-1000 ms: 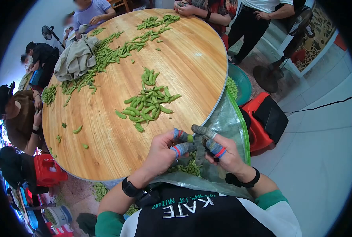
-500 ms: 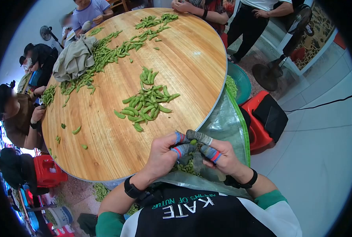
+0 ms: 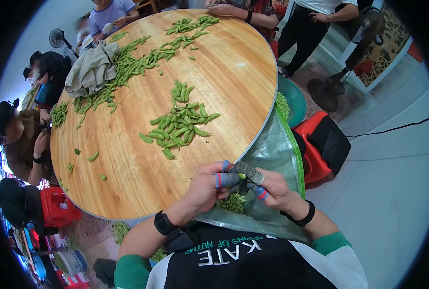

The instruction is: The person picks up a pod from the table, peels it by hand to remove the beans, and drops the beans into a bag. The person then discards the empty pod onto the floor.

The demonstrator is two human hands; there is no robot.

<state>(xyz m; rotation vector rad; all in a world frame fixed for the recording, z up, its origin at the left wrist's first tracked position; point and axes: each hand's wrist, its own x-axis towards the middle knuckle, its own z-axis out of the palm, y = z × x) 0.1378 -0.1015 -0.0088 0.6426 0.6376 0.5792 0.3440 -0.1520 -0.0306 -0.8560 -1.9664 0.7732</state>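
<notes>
My left hand [image 3: 205,187] and my right hand [image 3: 275,189] meet just past the table's near edge, with grey, blue and red knitted covers on several fingers. Between the pinched fingertips shows a small green bit of a soybean pod [image 3: 242,176]; most of it is hidden by the fingers. Both hands are closed on it. Under them, shelled green soybeans [image 3: 232,203] lie on a translucent plastic sheet [image 3: 275,150] with a bright green edge. Nearest on the tabletop is a small heap of whole soybean pods [image 3: 180,126].
The round wooden table [image 3: 127,168] carries a long pile of pods [image 3: 137,62] and a crumpled grey cloth [image 3: 93,67]. Other people sit around it, one at the left [image 3: 24,139]. To the right are a teal basin [image 3: 294,106], a red stool [image 3: 315,166] and a fan [image 3: 326,91].
My hands have shifted slightly, the left fingers turning toward the right ones, and more shelled soybeans show below. The person at left has drawn their hands back from the pods.
</notes>
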